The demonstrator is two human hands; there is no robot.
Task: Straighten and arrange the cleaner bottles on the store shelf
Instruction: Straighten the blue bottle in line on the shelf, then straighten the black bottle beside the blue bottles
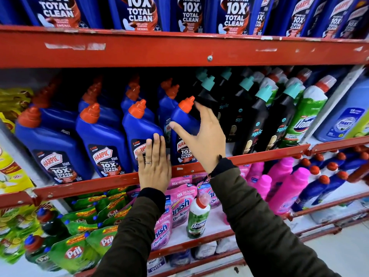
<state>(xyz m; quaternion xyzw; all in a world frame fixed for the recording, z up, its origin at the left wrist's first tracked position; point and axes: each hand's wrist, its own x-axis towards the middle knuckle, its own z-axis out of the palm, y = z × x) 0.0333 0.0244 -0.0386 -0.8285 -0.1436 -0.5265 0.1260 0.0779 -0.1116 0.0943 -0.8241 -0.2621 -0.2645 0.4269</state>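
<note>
Blue Harpic bottles with orange caps stand in rows on the middle red shelf [83,185]. My left hand [154,166] lies flat, fingers together, against the label of the third front bottle [139,126]. My right hand [201,138] is spread open around the fourth front blue bottle [182,118], thumb on its left side, fingers reaching behind its neck; it touches the bottle without a closed grip. Black Spic bottles with teal caps [257,120] stand just right of it.
A green and white Domex bottle [305,116] and a pale blue bottle [347,116] stand at the right. Above is another shelf of Harpic bottles [139,13]. Below lie Vanish pouches [179,204], Pril packs [75,250], pink bottles [287,188] and a lone Domex bottle [198,216].
</note>
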